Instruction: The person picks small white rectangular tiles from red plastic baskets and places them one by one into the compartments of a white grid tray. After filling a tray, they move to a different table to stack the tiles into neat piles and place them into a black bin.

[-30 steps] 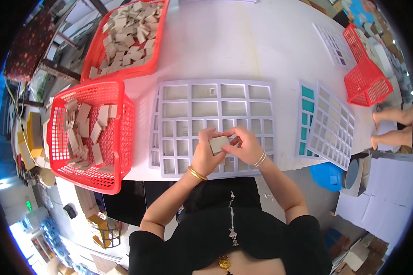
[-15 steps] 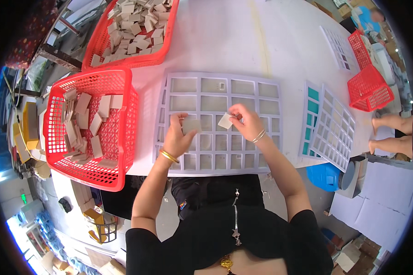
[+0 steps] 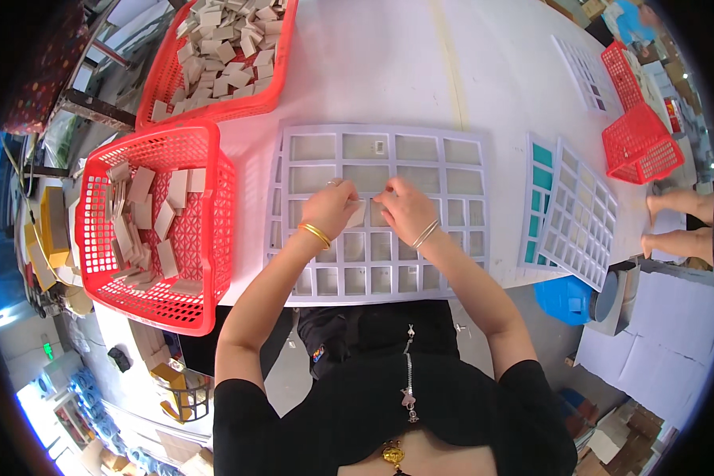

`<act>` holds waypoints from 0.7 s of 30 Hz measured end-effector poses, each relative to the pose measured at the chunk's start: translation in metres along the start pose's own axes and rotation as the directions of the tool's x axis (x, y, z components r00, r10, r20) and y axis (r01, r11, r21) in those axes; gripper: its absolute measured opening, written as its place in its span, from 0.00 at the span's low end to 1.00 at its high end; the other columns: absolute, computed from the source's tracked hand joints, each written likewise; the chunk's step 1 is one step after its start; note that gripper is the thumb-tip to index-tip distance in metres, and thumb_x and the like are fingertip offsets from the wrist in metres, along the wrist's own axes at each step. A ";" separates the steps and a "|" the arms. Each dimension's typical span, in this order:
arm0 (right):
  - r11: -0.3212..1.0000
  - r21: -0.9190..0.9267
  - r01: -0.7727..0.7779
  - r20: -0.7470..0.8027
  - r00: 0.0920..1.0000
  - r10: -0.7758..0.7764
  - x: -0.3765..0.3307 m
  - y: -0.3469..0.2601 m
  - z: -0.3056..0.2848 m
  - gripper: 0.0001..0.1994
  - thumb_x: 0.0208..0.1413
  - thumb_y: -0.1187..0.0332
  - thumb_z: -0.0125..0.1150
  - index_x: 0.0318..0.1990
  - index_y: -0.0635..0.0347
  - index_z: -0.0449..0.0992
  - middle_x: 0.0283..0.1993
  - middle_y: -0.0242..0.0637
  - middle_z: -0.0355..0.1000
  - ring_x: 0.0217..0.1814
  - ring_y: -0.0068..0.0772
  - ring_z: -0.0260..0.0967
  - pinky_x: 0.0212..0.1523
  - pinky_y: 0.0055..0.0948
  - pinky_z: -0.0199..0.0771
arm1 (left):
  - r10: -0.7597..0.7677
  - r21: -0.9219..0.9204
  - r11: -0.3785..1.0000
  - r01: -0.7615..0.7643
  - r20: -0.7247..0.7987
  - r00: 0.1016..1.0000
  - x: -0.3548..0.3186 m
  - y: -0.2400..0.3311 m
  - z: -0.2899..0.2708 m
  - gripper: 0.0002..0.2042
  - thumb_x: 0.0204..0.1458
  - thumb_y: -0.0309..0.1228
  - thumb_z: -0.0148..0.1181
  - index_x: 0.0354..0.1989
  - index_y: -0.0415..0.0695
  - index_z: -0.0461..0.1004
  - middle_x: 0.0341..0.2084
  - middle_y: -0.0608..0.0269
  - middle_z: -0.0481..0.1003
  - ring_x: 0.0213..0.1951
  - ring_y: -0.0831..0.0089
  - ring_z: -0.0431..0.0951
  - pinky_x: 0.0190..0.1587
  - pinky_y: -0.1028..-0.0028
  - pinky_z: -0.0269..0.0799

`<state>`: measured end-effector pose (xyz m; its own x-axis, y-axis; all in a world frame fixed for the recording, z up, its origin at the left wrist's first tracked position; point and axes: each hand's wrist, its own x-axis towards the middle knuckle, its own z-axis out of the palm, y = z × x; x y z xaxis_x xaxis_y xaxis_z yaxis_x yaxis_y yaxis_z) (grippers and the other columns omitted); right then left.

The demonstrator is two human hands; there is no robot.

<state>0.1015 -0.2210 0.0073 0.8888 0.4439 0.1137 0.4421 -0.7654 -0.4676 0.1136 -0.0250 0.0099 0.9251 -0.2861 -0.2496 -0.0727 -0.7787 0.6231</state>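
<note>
A white frame tray (image 3: 297,293) with rows of rectangular compartments lies on the table in front of me. Over its middle row my left hand (image 3: 331,210) is closed in a pinch, with a pale square tile (image 3: 357,215) at its fingertips. Just to the right, above the same row, my right hand (image 3: 410,213) has its fingers curled and pressed together. Whatever sits between those fingers, if anything, is hidden. Both hands point inward, a small gap apart.
To the left stands a red plastic basket (image 3: 214,230) with several pale tiles; behind it, another red basket (image 3: 274,99) is heaped with more. At right lie a teal-backed frame tray (image 3: 541,178) and a white one (image 3: 577,214). Red baskets (image 3: 642,147) and a co-worker's arms (image 3: 678,226) are beyond.
My hands have come closer together over the tray's middle row. My left hand has moved right and slightly up; the right has shifted slightly left. The tile at my right fingertips is no longer visible there.
</note>
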 end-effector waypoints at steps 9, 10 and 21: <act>0.976 -0.019 0.216 -0.103 0.971 -0.216 0.004 -0.027 0.002 0.10 0.43 0.68 0.62 0.37 0.50 0.75 0.47 0.30 0.67 0.49 0.35 0.63 0.45 0.37 0.64 | -0.023 -0.046 0.999 0.009 -0.309 0.951 -0.009 0.007 -0.011 0.10 0.46 0.25 0.58 0.38 0.43 0.69 0.34 0.56 0.70 0.31 0.61 0.74 0.33 0.66 0.71; 0.966 -0.032 0.258 -0.099 0.961 -0.260 0.005 -0.031 0.003 0.10 0.44 0.67 0.62 0.37 0.50 0.75 0.48 0.30 0.67 0.50 0.34 0.63 0.45 0.38 0.63 | -0.040 -0.101 0.995 0.004 -0.351 0.936 -0.009 0.001 -0.016 0.10 0.47 0.25 0.56 0.39 0.42 0.69 0.33 0.55 0.70 0.30 0.60 0.74 0.33 0.65 0.70; 0.843 0.537 -0.023 0.014 1.000 0.019 0.008 -0.059 -0.009 0.12 0.49 0.72 0.60 0.42 0.57 0.70 0.45 0.34 0.68 0.40 0.28 0.70 0.34 0.30 0.67 | -0.253 -0.690 0.687 -0.229 -0.522 0.814 -0.033 0.000 0.002 0.07 0.52 0.18 0.50 0.39 0.39 0.68 0.29 0.66 0.66 0.29 0.82 0.65 0.32 0.82 0.64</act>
<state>0.0840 -0.1766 0.0432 0.8952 0.4359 0.0930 0.2877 -0.4056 -0.8676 0.0822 -0.0167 0.0171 0.9664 0.2558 0.0259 -0.0045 -0.0840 0.9965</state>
